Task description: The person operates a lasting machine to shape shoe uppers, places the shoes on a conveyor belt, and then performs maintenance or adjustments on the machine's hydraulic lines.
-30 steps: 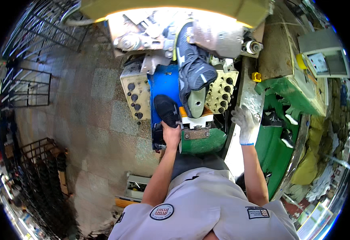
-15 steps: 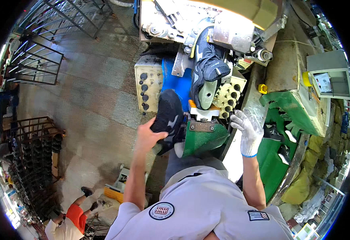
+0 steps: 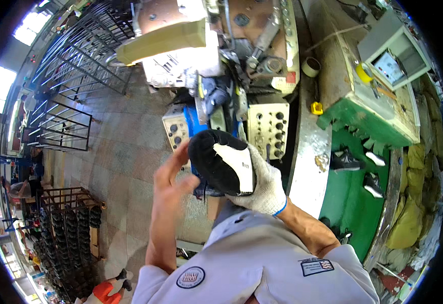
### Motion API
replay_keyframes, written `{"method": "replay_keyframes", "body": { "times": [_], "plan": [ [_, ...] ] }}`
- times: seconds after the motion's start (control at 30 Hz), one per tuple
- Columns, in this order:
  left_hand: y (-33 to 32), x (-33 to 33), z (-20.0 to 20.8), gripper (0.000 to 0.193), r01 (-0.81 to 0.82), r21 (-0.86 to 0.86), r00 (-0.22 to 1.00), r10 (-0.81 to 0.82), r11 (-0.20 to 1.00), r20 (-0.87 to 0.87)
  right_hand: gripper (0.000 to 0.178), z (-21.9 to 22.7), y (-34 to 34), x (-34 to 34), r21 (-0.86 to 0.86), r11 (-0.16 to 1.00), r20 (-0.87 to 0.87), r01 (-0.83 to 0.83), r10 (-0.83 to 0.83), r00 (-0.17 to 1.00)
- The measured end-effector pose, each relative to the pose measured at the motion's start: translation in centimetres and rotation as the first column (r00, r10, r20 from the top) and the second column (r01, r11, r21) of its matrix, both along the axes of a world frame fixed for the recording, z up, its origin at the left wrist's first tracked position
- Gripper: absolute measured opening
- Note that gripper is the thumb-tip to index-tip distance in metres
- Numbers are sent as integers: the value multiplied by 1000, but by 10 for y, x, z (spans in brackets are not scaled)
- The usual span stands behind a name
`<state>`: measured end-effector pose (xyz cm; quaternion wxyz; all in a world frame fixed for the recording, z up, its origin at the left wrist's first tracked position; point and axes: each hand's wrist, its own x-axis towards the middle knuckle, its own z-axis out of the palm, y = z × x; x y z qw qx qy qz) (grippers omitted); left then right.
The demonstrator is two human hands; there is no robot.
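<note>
In front of my chest is a black shoe upper [image 3: 212,161], turned so that its underside with a cream-coloured patch faces me. My right hand [image 3: 268,187], in a white knitted glove with a blue cuff, grips it along its right edge. At the left edge is my bare left hand [image 3: 170,175], fingers apart and slightly blurred; whether a fingertip touches the upper I cannot tell. Beyond it, a dark shoe [image 3: 215,96] sits in the machine [image 3: 181,66], partly hidden between metal arms.
Control panels with black knobs [image 3: 268,133] flank the machine's middle. On the right, several shoes [image 3: 347,159] lie on a green surface [image 3: 340,197] beside a worn bench [image 3: 353,76] with a yellow tape roll [image 3: 363,73]. Metal racks [image 3: 74,119] stand at left, and another person's orange garment [image 3: 107,293] shows lower left.
The shoe upper has gone from my left hand to my gloved right hand, rising toward me and turning underside up. My left hand has loosened. The view has shifted.
</note>
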<state>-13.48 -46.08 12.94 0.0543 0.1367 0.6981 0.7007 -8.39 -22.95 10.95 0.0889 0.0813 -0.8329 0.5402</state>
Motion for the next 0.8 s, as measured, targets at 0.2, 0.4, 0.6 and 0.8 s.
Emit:
{"method": "replay_keyframes", "body": {
  "times": [0.2, 0.4, 0.6, 0.8],
  "plan": [
    [99, -15, 12, 68, 77, 576, 747, -430, 814, 507, 103, -22, 50, 40, 265, 936, -207, 231, -179, 962],
    [159, -8, -2, 44, 309, 387, 806, -455, 869, 379, 97, -46, 101, 65, 307, 900, -155, 311, -275, 949],
    [201, -14, -46, 36, 291, -45, 895, -255, 956, 366, 102, -52, 126, 85, 242, 894, -30, 377, -382, 924],
    [251, 7, -40, 31, 247, 254, 761, -349, 935, 547, 107, -70, 160, 104, 314, 863, 46, 395, -430, 902]
  ]
}}
